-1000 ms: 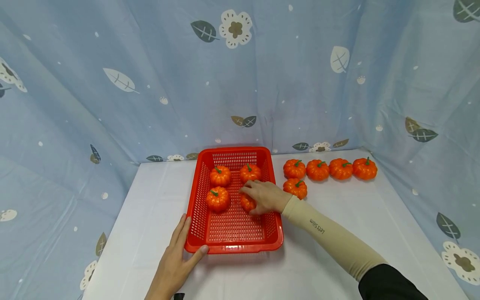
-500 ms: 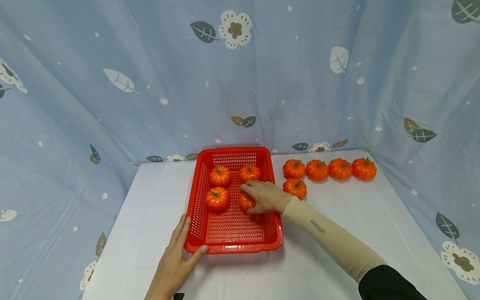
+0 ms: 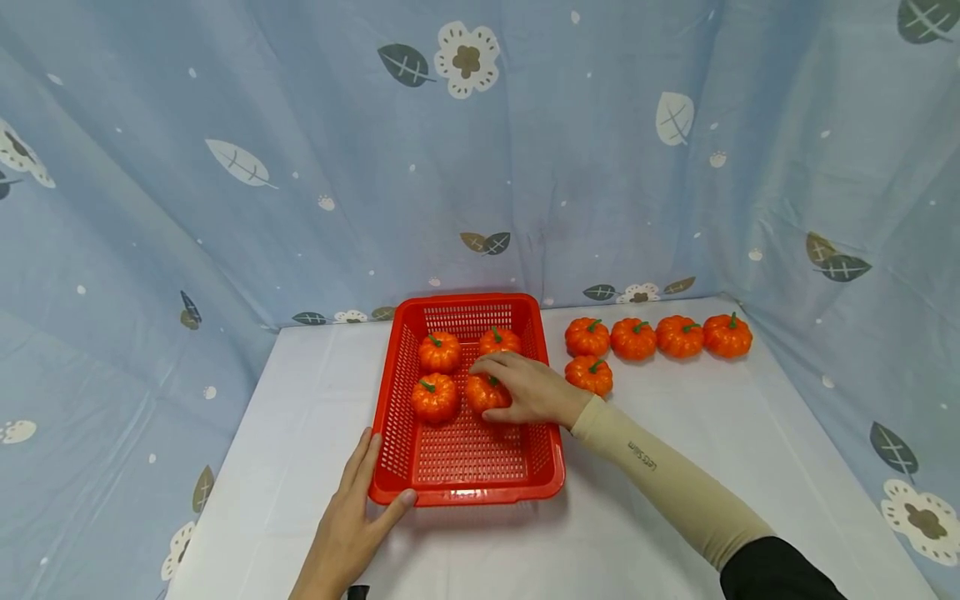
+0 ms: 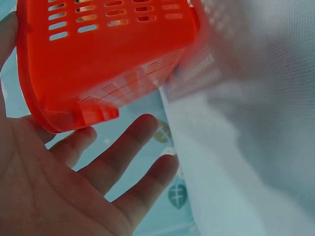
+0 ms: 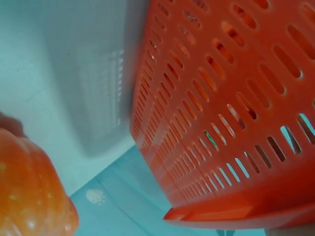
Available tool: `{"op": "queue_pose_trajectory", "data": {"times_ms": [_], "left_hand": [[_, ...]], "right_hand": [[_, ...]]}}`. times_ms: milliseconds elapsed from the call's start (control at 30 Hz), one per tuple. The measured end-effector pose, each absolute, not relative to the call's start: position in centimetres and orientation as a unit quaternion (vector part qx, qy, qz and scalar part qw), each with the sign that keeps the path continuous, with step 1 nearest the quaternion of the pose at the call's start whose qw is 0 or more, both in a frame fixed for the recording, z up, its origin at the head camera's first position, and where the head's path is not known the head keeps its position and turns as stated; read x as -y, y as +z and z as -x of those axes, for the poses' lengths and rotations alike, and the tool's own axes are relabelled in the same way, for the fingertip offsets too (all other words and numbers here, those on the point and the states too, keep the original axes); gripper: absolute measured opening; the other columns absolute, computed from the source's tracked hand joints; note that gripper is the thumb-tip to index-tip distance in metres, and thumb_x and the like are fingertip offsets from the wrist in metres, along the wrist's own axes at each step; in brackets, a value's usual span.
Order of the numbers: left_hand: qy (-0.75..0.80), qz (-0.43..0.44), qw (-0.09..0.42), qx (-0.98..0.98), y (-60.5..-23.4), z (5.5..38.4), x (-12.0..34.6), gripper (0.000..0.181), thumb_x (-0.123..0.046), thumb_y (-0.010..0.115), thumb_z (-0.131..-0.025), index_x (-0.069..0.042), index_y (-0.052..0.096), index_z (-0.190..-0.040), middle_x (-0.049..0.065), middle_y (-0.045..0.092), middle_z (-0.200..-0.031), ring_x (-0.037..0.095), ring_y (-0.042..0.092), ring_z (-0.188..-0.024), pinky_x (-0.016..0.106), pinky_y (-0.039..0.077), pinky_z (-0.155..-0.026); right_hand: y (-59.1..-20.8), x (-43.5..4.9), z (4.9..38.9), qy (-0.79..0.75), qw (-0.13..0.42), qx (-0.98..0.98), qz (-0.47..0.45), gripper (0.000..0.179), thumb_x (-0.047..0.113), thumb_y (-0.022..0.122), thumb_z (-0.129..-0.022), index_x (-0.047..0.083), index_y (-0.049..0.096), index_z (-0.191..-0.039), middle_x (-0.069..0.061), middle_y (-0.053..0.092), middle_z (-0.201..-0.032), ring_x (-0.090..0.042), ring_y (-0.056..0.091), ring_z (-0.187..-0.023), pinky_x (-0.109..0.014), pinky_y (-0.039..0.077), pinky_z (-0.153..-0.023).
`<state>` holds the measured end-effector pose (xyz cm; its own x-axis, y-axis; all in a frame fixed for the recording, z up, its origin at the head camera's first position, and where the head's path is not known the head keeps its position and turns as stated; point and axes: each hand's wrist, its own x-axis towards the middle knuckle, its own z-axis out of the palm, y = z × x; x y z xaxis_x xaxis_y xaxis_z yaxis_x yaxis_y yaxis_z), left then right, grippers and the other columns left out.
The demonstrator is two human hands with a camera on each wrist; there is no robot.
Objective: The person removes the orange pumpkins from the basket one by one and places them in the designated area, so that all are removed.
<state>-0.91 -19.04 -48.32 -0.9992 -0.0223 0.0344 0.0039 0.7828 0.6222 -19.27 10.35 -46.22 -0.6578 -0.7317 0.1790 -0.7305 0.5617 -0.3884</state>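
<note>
Inside the red plastic basket point(image 3: 467, 497), my right hand point(image 3: 525, 387) grips a small orange pumpkin point(image 3: 486, 395), thumb on the near side and fingers over the far side. The hand partly covers that pumpkin and the one behind it point(image 3: 501, 340). Two more pumpkins, a far one point(image 3: 440, 352) and a nearer one point(image 3: 436, 398), sit along the basket's left side. My left hand point(image 3: 347, 517) rests against the near left corner, its thumb at the front rim. In the left wrist view its fingers point(image 4: 120, 155) spread out, fairly straight, beside the basket wall point(image 4: 108, 54).
Right of the basket, several pumpkins form a back row point(image 3: 633, 340) on the white table point(image 3: 675, 433). One more pumpkin point(image 3: 588, 376) lies in front of the row's left end, close under my right wrist. A blue patterned curtain point(image 3: 337, 167) hangs behind the table.
My right hand and the pumpkin in it have shifted slightly left and away from me inside the basket, and more of the pumpkin shows. The left hand stays put.
</note>
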Motion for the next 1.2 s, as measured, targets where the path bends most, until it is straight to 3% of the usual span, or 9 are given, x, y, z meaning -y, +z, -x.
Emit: {"op": "queue_pose_trajectory", "data": {"times_ms": [233,400,600,1200], "left_hand": [[-0.330,-0.008,0.017,0.944,-48.2,0.9,19.0,0.095,-0.066,0.064,-0.090,-0.032,0.014,-0.164,-0.012,0.008,-0.169,0.031,0.033,-0.147,0.066,0.039,-0.105],[-0.331,-0.008,0.017,0.944,-48.2,0.9,19.0,0.095,-0.066,0.064,-0.090,-0.032,0.013,-0.164,-0.011,0.008,-0.169,0.032,0.033,-0.147,0.066,0.039,-0.105],[-0.332,-0.005,0.020,0.943,-48.2,0.8,19.0,0.095,-0.064,0.065,-0.091,-0.033,0.014,-0.164,-0.011,0.009,-0.169,0.032,0.034,-0.147,0.067,0.039,-0.105],[-0.338,-0.004,0.020,0.941,-48.3,1.0,19.1,0.095,-0.061,0.068,-0.090,-0.033,0.015,-0.164,-0.011,0.009,-0.169,0.031,0.030,-0.148,0.066,0.039,-0.105]], "right_hand": [[-45.6,-11.3,18.7,-0.279,-0.070,-0.866,0.408,0.067,0.044,0.084,-0.083,0.021,0.057,-0.140,0.005,0.052,-0.143,-0.016,0.045,-0.136,-0.040,0.044,-0.110],[-44.3,-12.5,18.2,-0.316,-0.111,-0.857,0.391,0.070,0.041,0.085,-0.082,0.018,0.056,-0.141,-0.001,0.050,-0.147,-0.021,0.044,-0.138,-0.045,0.044,-0.109],[-43.2,-14.3,17.8,-0.339,-0.159,-0.847,0.378,0.074,0.039,0.089,-0.079,0.017,0.056,-0.142,-0.003,0.050,-0.148,-0.020,0.047,-0.136,-0.043,0.046,-0.107],[-43.2,-21.3,16.7,-0.332,-0.201,-0.879,0.276,0.076,0.035,0.091,-0.076,0.019,0.055,-0.142,0.001,0.051,-0.148,-0.018,0.048,-0.132,-0.044,0.050,-0.101]]}}
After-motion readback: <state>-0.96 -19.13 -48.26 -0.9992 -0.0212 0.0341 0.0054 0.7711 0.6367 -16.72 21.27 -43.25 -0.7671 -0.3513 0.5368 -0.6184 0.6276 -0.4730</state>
